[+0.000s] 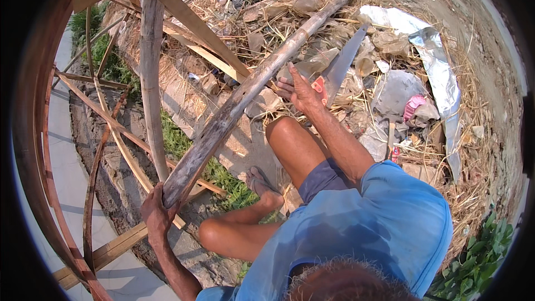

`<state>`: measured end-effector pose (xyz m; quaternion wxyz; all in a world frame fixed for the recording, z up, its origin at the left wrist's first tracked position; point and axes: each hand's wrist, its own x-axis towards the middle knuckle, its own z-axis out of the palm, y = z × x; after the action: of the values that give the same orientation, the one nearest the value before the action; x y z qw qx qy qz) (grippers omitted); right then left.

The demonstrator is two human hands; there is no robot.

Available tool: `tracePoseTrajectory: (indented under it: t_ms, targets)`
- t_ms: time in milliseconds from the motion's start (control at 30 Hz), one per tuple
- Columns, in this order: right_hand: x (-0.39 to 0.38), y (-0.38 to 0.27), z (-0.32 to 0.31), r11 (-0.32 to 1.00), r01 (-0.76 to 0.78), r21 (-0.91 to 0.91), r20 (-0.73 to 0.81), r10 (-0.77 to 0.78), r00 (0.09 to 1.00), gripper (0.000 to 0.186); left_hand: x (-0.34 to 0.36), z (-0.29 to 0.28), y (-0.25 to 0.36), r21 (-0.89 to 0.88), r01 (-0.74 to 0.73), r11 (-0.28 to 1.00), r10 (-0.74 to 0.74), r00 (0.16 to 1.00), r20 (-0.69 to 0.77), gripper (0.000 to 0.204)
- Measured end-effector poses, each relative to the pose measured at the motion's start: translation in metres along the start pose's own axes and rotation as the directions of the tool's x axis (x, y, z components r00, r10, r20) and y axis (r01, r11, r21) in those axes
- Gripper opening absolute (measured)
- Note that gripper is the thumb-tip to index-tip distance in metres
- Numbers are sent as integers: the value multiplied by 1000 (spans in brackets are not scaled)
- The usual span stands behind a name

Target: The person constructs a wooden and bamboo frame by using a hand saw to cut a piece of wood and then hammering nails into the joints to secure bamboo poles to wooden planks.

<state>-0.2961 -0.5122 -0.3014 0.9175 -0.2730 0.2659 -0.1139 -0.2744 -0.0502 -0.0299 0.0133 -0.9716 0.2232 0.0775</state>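
Observation:
A long weathered wooden pole [234, 106] runs diagonally from the lower left to the top. My left hand [157, 209] is wrapped round its lower end. My right hand [298, 89] is open, its fingers extended beside the pole's middle; I cannot tell whether the fingertips touch it. Just right of that hand a handsaw [345, 58] with a red handle lies on the litter, partly hidden by the hand.
A framework of thin slats [200, 28] and an upright post [151, 78] stand at left, beside a pale paved strip [69, 106]. Straw and plastic scraps [395, 95], with silvery sheeting [440, 78], cover the ground at right. My bent legs [292, 150] are below the pole.

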Motion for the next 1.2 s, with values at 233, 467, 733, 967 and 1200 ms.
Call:
tracePoseTrajectory:
  t_ms: [233,467,733,967,1200]
  targets:
    - [36,24,50,981,-41,188,48,32,998,68,-106,-13,-65,392,85,916,76,923,-378,67]
    - [-112,31,164,931,-258,257,382,147,912,48,-210,-82,-63,-735,-78,673,-739,-53,-671,85]
    - [-252,106,253,744,-669,11,678,486,551,63,-103,10,71,-749,-618,241,-759,361,-542,76]
    - [-255,106,251,738,-373,-563,786,617,34,52,-169,-85,40,-369,-893,258,-628,136,-766,66]
    - [-225,101,197,646,-224,-730,671,739,-56,33,-255,-183,-8,-369,-801,471,-537,71,-841,62]
